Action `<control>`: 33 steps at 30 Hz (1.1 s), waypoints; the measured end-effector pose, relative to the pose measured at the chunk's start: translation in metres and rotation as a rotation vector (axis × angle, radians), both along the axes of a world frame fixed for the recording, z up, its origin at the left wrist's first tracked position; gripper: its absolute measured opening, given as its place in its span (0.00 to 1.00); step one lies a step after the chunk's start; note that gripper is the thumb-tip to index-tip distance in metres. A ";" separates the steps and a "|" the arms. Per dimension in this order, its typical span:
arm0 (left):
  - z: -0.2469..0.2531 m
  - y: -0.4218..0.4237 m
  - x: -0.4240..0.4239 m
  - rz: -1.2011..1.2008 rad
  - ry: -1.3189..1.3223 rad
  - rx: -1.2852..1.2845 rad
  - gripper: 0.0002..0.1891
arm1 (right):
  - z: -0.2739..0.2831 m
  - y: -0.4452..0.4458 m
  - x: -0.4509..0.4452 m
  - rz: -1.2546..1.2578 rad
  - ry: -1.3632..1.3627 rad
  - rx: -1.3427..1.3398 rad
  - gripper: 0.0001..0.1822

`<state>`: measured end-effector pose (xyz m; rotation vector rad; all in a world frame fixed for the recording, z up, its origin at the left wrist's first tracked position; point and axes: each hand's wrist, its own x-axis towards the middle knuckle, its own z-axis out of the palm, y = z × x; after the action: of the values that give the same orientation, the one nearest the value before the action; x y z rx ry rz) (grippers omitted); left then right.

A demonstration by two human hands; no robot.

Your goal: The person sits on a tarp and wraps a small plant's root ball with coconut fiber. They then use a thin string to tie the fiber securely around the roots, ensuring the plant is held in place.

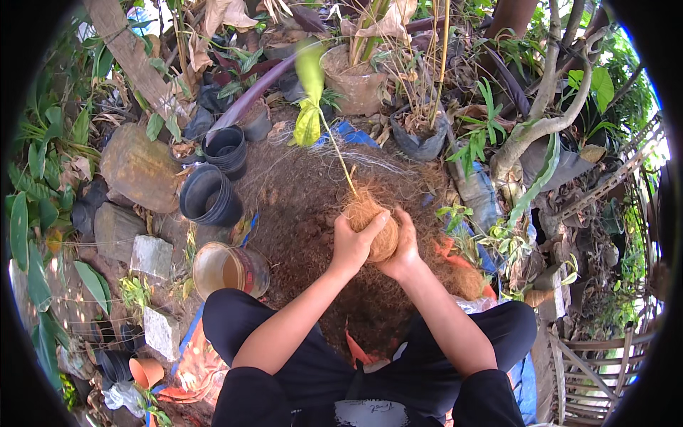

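Note:
Between my two hands is a ball of brown coconut fibre [387, 243], gripped from both sides above the soil. My left hand [357, 237] presses its left side, the thumb lying across the top. Cupped around the right side and underside is my right hand [405, 245]. A thin plant stem [335, 144] rises from the ball and leans away to the upper left. Its green leaves [308, 115] are blurred at the far end, the lower one looking bunched or tied. Dark loose soil [299, 229] spreads beneath the ball.
Stacked black plastic pots [211, 197] and a tipped-over plastic bucket [230, 271] lie at left. Loose coconut fibre [463, 282] sits by my right knee. White string [368, 160] trails across the far soil. Beyond stand potted plants [356, 82]; a tree trunk [515, 149] rises at right.

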<state>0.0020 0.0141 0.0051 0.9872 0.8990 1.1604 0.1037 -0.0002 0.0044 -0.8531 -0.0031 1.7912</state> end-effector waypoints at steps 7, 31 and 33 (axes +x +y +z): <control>0.019 -0.003 0.008 0.205 -0.226 -0.259 0.16 | -0.009 -0.012 -0.022 -0.213 -0.983 0.553 0.16; -0.019 0.000 0.000 0.193 0.166 0.133 0.32 | -0.019 0.000 -0.012 -0.270 -0.073 0.197 0.17; -0.015 0.003 -0.003 0.024 -0.149 0.107 0.31 | -0.014 -0.003 -0.009 -0.120 -0.003 0.127 0.20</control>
<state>-0.0008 0.0170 -0.0094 0.9647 0.7383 1.2961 0.0950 -0.0031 -0.0098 -0.7498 -0.0655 1.6592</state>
